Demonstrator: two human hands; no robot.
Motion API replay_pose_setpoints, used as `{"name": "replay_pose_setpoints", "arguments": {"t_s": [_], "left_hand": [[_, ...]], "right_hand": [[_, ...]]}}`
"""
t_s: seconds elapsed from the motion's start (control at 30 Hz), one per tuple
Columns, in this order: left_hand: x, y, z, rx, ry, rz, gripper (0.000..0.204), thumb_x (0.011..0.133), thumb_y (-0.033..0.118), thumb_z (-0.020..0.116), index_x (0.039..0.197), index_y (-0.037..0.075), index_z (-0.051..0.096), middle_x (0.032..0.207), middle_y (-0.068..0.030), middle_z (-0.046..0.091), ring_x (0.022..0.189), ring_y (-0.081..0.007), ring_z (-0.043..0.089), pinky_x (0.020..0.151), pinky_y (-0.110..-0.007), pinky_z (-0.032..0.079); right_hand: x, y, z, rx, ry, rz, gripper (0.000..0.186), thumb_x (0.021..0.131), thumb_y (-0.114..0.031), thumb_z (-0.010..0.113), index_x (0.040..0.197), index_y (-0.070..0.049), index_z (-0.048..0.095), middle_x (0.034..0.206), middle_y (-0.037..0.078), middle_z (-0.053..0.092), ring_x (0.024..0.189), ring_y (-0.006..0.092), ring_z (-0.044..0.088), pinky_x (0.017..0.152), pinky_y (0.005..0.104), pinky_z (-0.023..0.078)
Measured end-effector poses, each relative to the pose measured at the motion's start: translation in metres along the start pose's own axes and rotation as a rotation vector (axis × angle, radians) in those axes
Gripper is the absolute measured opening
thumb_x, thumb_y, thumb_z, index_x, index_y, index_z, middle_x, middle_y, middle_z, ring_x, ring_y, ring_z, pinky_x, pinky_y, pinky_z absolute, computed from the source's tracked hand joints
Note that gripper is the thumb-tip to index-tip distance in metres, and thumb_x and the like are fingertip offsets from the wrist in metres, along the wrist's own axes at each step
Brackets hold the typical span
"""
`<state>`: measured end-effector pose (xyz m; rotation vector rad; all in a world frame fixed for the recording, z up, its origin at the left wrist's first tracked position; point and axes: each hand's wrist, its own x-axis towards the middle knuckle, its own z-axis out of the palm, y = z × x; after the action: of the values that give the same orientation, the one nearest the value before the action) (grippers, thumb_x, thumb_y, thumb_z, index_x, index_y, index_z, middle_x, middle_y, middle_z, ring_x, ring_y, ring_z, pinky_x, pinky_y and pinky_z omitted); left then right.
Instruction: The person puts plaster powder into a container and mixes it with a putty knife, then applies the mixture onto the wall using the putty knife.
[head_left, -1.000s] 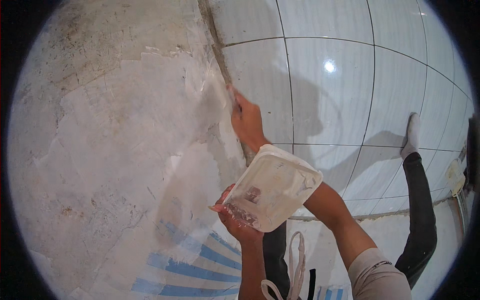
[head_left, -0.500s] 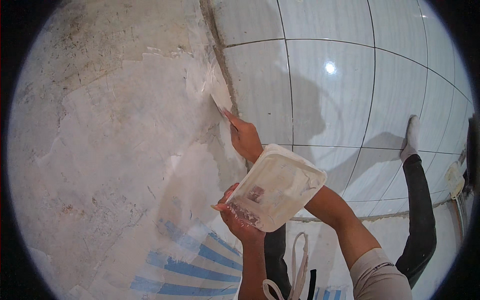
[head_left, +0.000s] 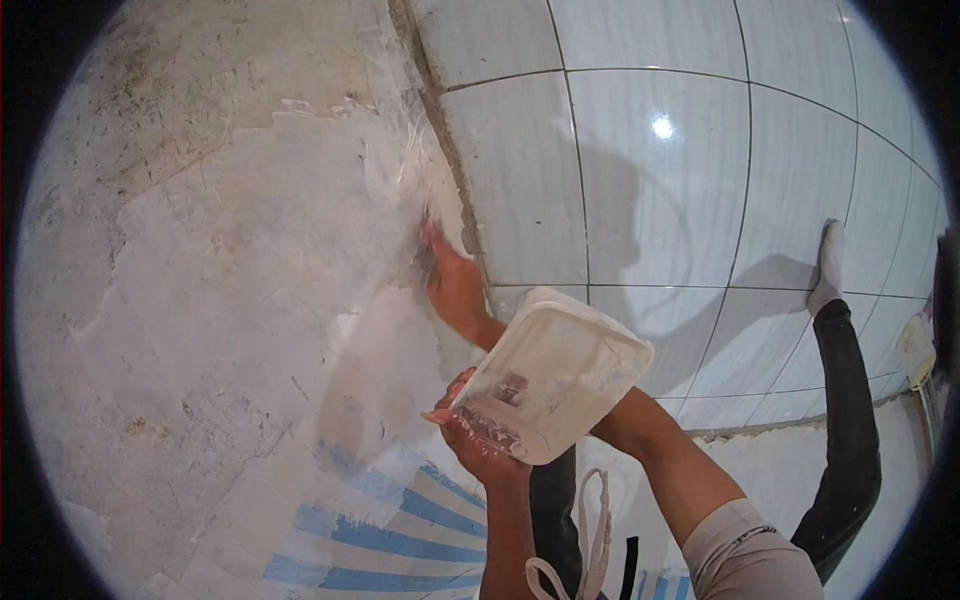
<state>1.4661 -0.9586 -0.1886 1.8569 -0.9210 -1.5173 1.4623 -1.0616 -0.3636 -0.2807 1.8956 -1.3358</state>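
Observation:
My left hand (head_left: 482,440) grips the near left edge of a shallow white plastic tub (head_left: 600,318), tilted and smeared inside with whitish putty. Beyond it my right hand (head_left: 455,290) reaches out to the plastered wall (head_left: 230,250), its forearm passing under the tub. The fingers are closed round a putty knife, whose blade is blurred and barely visible against the wet putty (head_left: 395,170). That hand is just left of the rough seam (head_left: 462,190) between the wall and the tiles.
Glossy pale tiles (head_left: 660,190) with dark joints cover the right side. My dark-trousered leg with a light sock (head_left: 828,265) stands on them. Blue stripes (head_left: 400,525) mark the lower surface. Loose pale cords (head_left: 597,540) hang near my waist. A yellowish object (head_left: 915,350) lies at the far right.
My right hand has moved left and slightly down, away from the tile seam and over the plaster. The knife blade, plain before, is now blurred. The left hand and tub stay in place.

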Motion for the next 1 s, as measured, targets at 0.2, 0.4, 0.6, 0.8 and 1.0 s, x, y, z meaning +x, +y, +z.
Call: {"name": "replay_pose_setpoints", "arguments": {"t_s": [0.2,0.4,0.6,0.8,1.0], "left_hand": [[0.002,-0.001,0.006,-0.105,0.032,-0.090,0.061,0.096,0.064,0.036,0.124,0.009,0.041,0.119,-0.0096,0.048,0.114,-0.0248,0.052,0.094,-0.044,0.050],[0.000,0.005,0.005,-0.119,0.046,0.026,0.049,0.096,0.055,0.045,0.110,0.009,0.053,0.117,-0.0100,0.053,0.109,-0.0260,0.055,0.093,-0.046,0.051],[0.001,0.007,0.003,-0.108,0.080,-0.018,0.048,0.096,0.057,0.045,0.112,0.012,0.052,0.118,-0.0093,0.052,0.110,-0.0259,0.054,0.095,-0.047,0.050],[0.002,0.010,-0.004,-0.123,0.070,-0.019,0.044,0.097,0.055,0.044,0.112,0.014,0.052,0.118,-0.0085,0.052,0.112,-0.0251,0.053,0.095,-0.046,0.049],[0.004,0.013,-0.001,-0.178,0.062,-0.038,0.042,0.098,0.054,0.043,0.110,0.015,0.054,0.120,-0.0071,0.051,0.113,-0.0238,0.053,0.097,-0.046,0.048]], "right_hand": [[-0.046,0.005,-0.015,0.413,0.134,-0.007,0.051,0.083,0.006,0.050,0.133,-0.003,0.052,0.101,0.030,0.063,0.095,0.0417,0.064,0.080,0.0401,0.051],[0.070,0.006,-0.062,0.128,0.082,0.105,0.035,0.090,-0.004,0.048,0.124,-0.002,0.057,0.101,0.026,0.065,0.092,0.0364,0.066,0.078,0.0358,0.049],[0.140,0.012,-0.028,0.040,0.057,-0.110,0.043,0.082,-0.001,0.049,0.123,-0.005,0.059,0.094,0.026,0.064,0.084,0.0391,0.064,0.074,0.0411,0.049],[0.075,-0.027,-0.028,-0.009,-0.154,-0.178,0.054,0.080,0.004,0.048,0.132,-0.007,0.052,0.097,0.025,0.065,0.084,0.0451,0.062,0.075,0.0482,0.050],[0.055,-0.032,-0.048,0.056,-0.010,-0.262,0.049,0.082,0.005,0.048,0.130,-0.002,0.054,0.094,0.028,0.063,0.081,0.0443,0.062,0.074,0.0467,0.051]]}}
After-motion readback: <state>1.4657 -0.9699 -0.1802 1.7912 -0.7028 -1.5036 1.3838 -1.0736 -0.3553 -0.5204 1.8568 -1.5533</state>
